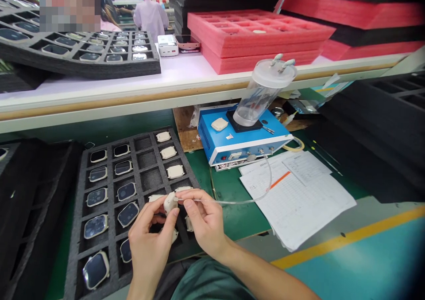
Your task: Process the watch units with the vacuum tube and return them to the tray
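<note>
My left hand [151,235] pinches a cream watch case [170,203] on its edge above the foam tray. Close against it, my right hand [204,220] grips the end of a thin clear tube [229,202], its tip at the side of the case; whether it touches cannot be made out. The tube curves back to the front of a blue machine [245,140]. Beneath my hands lies a dark foam tray [114,202], with dark-screened watches [96,227] in its left columns and cream cases [175,172] at the right.
A clear cylinder [254,96] and another cream case [219,124] stand on the machine. Paper sheets [299,198] lie at the right. Above runs a shelf [186,76] bearing a black watch tray [126,67] and red foam trays [252,47]. People sit behind.
</note>
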`<state>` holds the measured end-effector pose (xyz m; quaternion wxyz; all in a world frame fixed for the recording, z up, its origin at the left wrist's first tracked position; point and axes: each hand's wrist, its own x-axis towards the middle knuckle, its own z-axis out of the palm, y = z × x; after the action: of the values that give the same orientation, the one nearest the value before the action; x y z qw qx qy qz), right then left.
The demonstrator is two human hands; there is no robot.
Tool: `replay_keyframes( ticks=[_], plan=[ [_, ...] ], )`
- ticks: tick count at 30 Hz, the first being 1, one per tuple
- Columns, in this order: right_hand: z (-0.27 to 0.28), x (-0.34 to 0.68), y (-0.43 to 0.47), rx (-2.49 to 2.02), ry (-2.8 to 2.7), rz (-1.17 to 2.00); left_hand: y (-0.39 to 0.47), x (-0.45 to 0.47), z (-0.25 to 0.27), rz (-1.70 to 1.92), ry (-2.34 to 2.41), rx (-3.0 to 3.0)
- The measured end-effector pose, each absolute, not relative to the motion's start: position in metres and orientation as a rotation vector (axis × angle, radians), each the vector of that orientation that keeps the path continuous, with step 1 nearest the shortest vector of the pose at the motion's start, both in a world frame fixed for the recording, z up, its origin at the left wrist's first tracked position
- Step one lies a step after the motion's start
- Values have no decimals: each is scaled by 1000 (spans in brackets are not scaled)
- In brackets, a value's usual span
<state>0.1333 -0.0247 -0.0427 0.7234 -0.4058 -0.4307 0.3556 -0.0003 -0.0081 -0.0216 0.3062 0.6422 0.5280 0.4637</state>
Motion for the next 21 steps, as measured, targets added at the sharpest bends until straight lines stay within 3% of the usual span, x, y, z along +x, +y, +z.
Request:
replay_keyframes(
  ticks=[9, 13, 16, 21],
  plan=[
    [-45, 133, -28, -888, -919, 792, -6, -9, -13, 1183, 1478, 1864],
    [-49, 133, -34, -884, -844, 796, 40, -30, 18, 774, 1672, 2184],
    [-51, 132, -36, -934, -870, 802, 88, -35, 33, 309, 1470, 2374],
    [-55, 133, -39, -987, -884, 796, 89, -44, 39, 330, 1445, 2336]
  ],
)
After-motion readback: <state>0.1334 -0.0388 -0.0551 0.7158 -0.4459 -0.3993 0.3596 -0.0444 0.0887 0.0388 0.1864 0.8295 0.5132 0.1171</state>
